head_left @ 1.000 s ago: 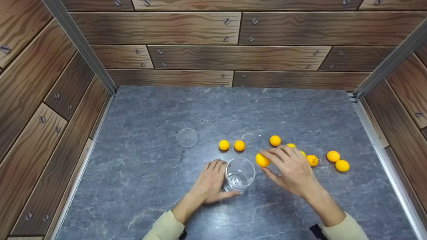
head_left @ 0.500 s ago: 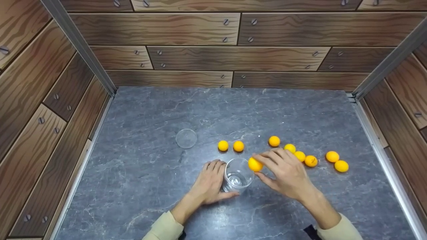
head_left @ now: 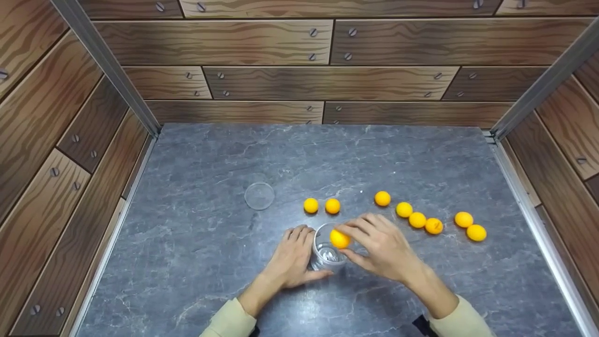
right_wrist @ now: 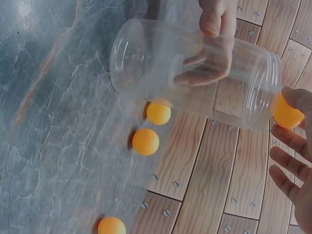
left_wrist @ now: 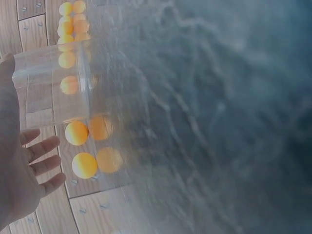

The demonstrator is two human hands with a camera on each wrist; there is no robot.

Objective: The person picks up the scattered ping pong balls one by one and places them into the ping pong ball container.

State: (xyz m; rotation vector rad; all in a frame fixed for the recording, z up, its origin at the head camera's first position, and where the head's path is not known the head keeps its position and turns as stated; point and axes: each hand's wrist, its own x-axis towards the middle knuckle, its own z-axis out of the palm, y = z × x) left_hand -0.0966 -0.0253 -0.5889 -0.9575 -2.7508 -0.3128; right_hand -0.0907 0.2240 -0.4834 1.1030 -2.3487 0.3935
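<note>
My left hand (head_left: 291, 258) holds a clear plastic jar (head_left: 326, 257) at its side, with the thumb in front and the fingers behind. The jar stands upright on the table with its mouth uncovered and no balls inside. Between thumb and fingertips, my right hand (head_left: 383, 247) pinches an orange ping-pong ball (head_left: 340, 238) over the jar's mouth. In the right wrist view this ball (right_wrist: 286, 112) is right at the jar's threaded rim (right_wrist: 268, 90). Through the clear wall of the jar, the left fingers (right_wrist: 204, 75) show.
Two orange balls (head_left: 332, 206) lie just behind the jar. Several more (head_left: 417, 220) form a loose line to the right, beyond the right hand. A clear round lid (head_left: 259, 195) lies flat at the back left. Wood-patterned walls (head_left: 224, 42) enclose the grey marbled table (head_left: 196, 159).
My right hand has carried its ball leftward, from beside the jar to over its mouth. The left hand has stayed at the jar. The view has shifted slightly.
</note>
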